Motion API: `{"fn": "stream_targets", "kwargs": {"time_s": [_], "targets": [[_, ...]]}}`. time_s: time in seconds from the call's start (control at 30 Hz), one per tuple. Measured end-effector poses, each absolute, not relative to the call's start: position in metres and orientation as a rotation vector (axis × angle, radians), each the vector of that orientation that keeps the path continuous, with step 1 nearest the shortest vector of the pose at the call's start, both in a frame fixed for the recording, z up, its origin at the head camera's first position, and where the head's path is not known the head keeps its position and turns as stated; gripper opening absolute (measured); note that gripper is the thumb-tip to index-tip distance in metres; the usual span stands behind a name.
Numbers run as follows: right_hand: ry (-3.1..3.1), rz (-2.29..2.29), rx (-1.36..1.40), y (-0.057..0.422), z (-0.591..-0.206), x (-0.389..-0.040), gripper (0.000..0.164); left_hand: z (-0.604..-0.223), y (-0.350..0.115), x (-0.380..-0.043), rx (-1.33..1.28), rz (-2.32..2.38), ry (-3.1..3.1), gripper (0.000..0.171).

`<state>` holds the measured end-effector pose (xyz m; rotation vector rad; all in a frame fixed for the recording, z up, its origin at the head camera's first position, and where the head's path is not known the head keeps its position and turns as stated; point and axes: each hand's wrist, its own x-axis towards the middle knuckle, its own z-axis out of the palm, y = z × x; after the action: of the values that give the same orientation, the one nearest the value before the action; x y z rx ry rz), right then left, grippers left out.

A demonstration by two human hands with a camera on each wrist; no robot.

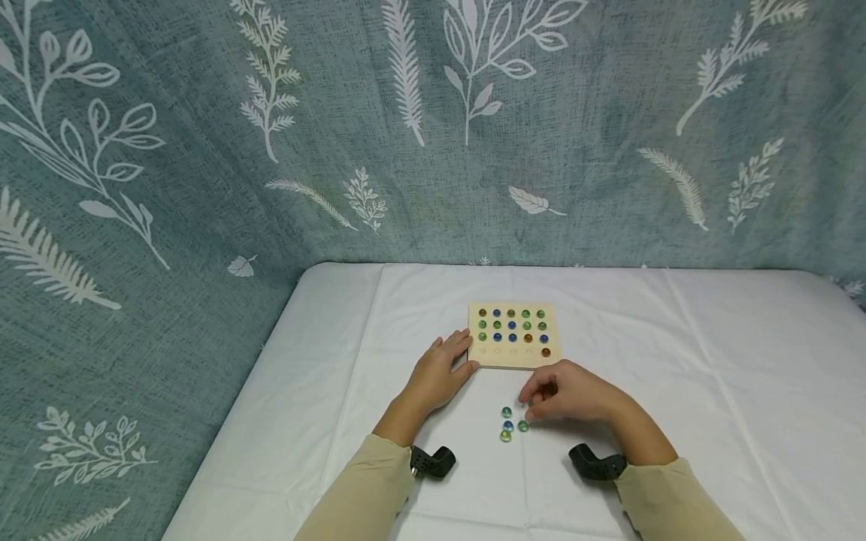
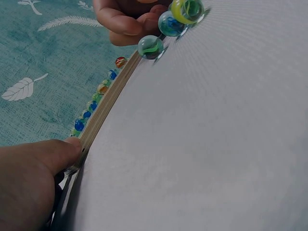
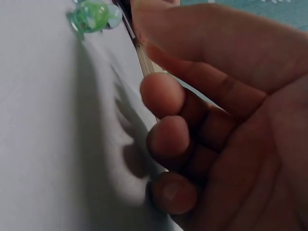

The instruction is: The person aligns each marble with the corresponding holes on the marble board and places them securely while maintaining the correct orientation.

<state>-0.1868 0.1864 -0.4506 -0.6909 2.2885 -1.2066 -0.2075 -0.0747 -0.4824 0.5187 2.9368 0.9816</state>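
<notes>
My left hand (image 1: 436, 376) lies at the left side of a pale wooden board (image 1: 556, 330), fingers extended along its edge. Its thumb (image 2: 65, 153) touches the board near the front left corner. Glass marbles fill the board's three far rows; in the near row an orange marble (image 1: 546, 352) sits at the right end, beside bare hollows. My right hand (image 1: 571, 391) hovers in front of the board, fingers curled, thumb and index tips close together. I cannot tell whether a marble is between them. Next to those tips lie a green marble (image 1: 523, 426) and a green-swirled marble (image 1: 507, 412).
A blue marble (image 1: 508, 426) and a yellow-green marble (image 1: 506, 436) lie nearby on the white tablecloth (image 1: 325, 451). Black wrist cameras stick out inward from the left sleeve (image 1: 365, 481) and right sleeve (image 1: 670, 496). Behind the table hangs a leaf-patterned teal curtain (image 1: 433, 195).
</notes>
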Motion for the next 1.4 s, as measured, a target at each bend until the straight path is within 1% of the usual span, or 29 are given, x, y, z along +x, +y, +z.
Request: {"fn": "stream_targets", "kwargs": {"time_s": [0.5,1.4], "targets": [[2.317,-1.06,-0.745,0.178,-0.449,-0.183,0.019,-0.483,-0.075,-0.207,0.517,0.985,2.938,0.055],[2.36,-1.032,-0.771,0.171,-0.446,-0.178,0.015,-0.484,-0.074,-0.208,0.507,0.993,2.937,0.055]]}}
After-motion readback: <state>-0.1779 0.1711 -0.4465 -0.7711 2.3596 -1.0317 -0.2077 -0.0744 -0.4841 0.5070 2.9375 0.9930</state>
